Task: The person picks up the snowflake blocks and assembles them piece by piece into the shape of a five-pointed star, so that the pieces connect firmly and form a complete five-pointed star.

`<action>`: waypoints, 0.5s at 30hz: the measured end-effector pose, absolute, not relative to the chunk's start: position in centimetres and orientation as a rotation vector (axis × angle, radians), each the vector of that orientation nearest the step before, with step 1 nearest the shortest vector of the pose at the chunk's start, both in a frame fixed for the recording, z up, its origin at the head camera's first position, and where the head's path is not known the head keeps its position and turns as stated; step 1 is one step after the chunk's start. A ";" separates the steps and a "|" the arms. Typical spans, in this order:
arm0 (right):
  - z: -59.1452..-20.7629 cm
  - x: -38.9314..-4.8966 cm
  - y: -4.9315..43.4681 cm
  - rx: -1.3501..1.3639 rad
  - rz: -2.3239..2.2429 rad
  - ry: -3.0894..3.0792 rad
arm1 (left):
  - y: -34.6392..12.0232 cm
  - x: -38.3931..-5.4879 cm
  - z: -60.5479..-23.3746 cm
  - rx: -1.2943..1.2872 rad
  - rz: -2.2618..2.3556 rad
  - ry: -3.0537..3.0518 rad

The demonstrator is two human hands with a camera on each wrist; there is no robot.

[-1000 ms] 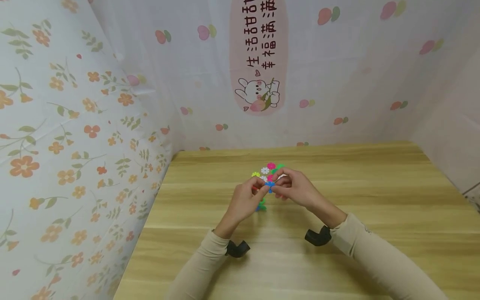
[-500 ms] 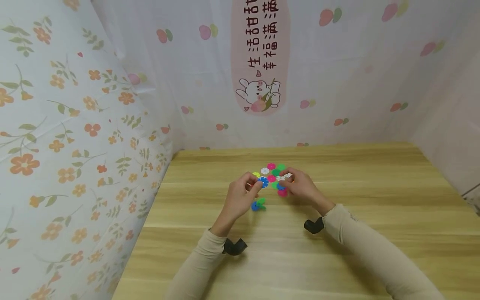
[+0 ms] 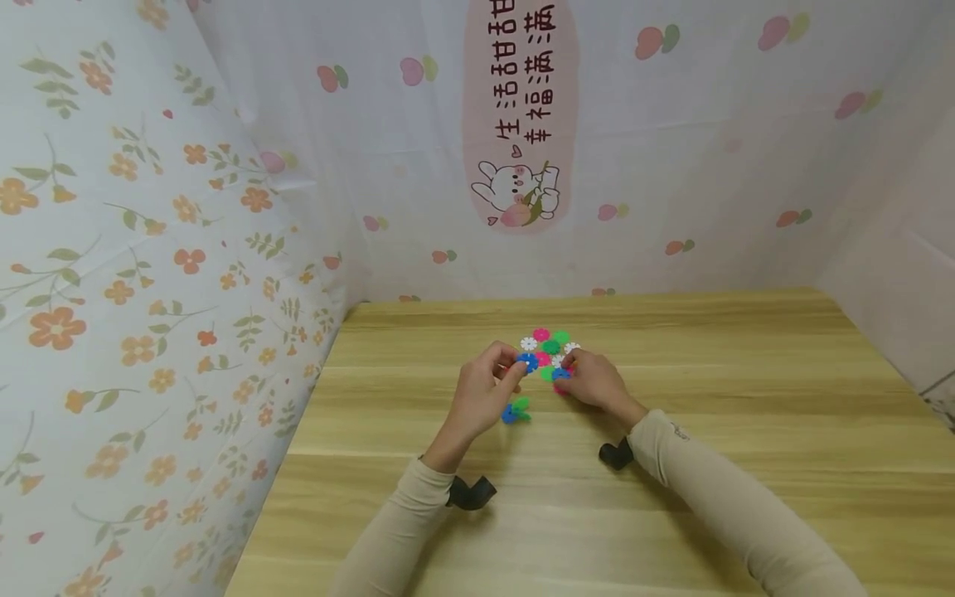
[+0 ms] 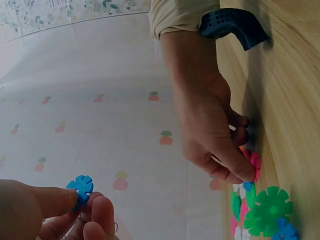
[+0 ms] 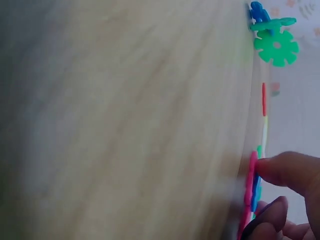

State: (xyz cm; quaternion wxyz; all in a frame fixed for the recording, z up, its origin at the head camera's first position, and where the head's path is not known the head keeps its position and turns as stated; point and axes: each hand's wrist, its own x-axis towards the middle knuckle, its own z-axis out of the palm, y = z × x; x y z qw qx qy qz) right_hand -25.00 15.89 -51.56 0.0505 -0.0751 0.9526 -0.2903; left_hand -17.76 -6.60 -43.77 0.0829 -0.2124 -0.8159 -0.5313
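In the head view, my left hand (image 3: pixel 483 390) pinches a blue flower-shaped building disc (image 3: pixel 527 362) between thumb and fingers, raised off the table as the left wrist view shows. My right hand (image 3: pixel 597 381) is low over loose flower discs, its thumb and curled fingertips at the edges of another blue disc (image 3: pixel 561 376). That one lies over a pink disc (image 5: pixel 250 175), seen edge-on in the right wrist view. Nearer me stands a small joined piece of blue and green discs (image 3: pixel 516 410).
Several loose discs lie flat beyond the hands, among them a white disc (image 3: pixel 528 343), a pink disc (image 3: pixel 540 335) and a dark green disc (image 3: pixel 550 347). They rest on a wood-grain table (image 3: pixel 709 365), with a patterned cloth (image 3: pixel 418 182) hanging behind it.
The hands have moved apart. My left hand keeps the blue disc they both touched, while my right hand has gone right and down to the loose discs.
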 end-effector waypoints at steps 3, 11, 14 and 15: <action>-51.3 -24.8 15.6 -0.274 -0.775 2.950 | -6.4 -17.8 -43.7 -0.646 -1.588 -2.426; -50.0 -23.6 15.6 -0.341 -0.617 3.038 | -6.0 -17.7 -43.6 -0.659 -1.617 -2.409; -49.1 -23.0 15.9 -0.310 -0.685 3.044 | -5.9 -17.7 -43.6 -0.659 -1.619 -2.412; -48.9 -22.9 16.0 -0.316 -0.693 3.053 | -5.9 -17.8 -43.6 -0.656 -1.617 -2.414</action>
